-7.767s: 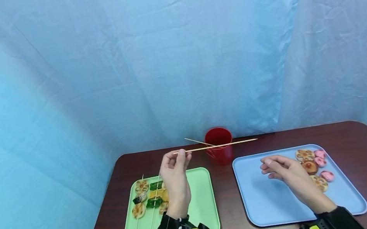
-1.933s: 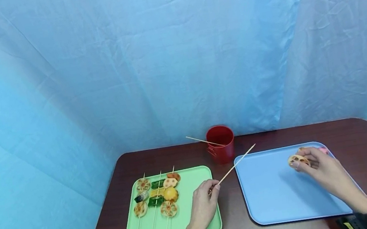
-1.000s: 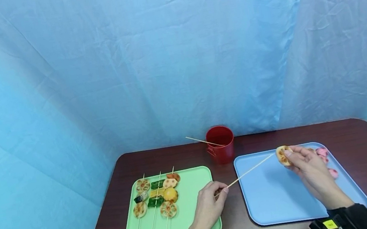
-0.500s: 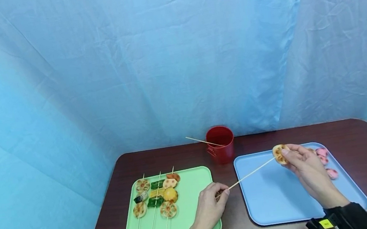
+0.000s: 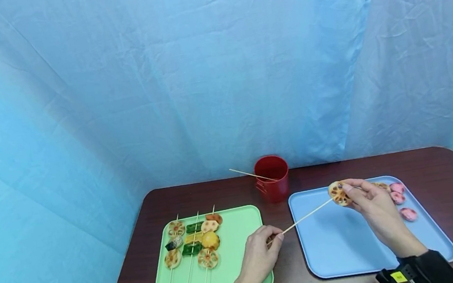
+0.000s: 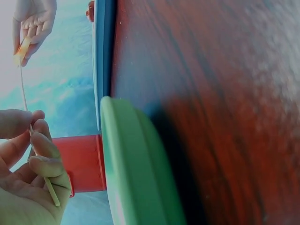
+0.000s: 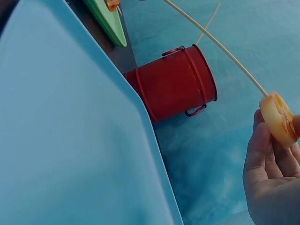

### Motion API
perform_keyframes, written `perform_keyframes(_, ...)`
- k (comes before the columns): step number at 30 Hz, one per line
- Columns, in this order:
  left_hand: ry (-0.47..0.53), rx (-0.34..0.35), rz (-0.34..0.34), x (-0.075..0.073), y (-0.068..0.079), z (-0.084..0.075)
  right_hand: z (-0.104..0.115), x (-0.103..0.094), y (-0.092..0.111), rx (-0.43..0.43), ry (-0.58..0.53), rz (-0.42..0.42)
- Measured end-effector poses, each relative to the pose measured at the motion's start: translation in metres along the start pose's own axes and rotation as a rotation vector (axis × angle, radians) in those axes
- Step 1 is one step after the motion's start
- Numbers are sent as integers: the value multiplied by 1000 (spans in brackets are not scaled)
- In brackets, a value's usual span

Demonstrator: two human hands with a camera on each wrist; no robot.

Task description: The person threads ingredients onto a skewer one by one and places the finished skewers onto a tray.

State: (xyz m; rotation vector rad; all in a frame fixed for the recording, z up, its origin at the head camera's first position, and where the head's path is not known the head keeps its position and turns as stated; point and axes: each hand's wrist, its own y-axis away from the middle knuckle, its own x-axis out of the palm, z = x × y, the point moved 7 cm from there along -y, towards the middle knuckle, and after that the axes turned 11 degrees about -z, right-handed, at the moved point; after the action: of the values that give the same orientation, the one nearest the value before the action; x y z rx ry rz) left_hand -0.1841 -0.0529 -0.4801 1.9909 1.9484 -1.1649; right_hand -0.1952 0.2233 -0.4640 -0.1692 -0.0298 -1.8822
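Head view puts the red cup (image 5: 274, 192) near the far edge of the dark table (image 5: 288, 273), in front of a blue curtain (image 5: 219, 89), with a loose stick (image 5: 245, 174) in it jutting out to the left. Nearer the person than the red cup and a little to its left, the left hand (image 5: 258, 259) pinches a bare length of skewer (image 5: 308, 215) between thumb and curled fingers; in the left wrist view the blunt end comes out below the fingers. From there the skewer slants up toward the right of the red cup, where the right hand (image 5: 376, 214) grips a holed round slice (image 5: 339, 194) between thumb and fingers. The skewer's far end meets the slice at its edge; how deep it goes, I cannot tell. Slice and right hand are above the blue tray (image 5: 333, 252), to the right of the red cup, which also bears three pink pieces (image 5: 408, 214) and another slice partly hidden behind the hand. Left of the red cup and nearer the person, a green tray (image 5: 239, 219) carries three loaded skewers (image 5: 193, 249) side by side.
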Motion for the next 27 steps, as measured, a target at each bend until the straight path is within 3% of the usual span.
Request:
perform_keyframes(4, 17, -22, 20, 2, 0, 1, 0, 4, 1, -9, 25, 20)
perform_keyframes(11, 93, -84, 50, 5, -1, 0, -4, 11, 4, 52, 76, 18)
perform_keyframes(23, 71, -40, 44, 11, -4, -12, -13, 23, 9, 137, 153, 18)
perform_keyframes(27, 88, -65, 71, 15, -6, -14, -14, 27, 11, 134, 147, 29)
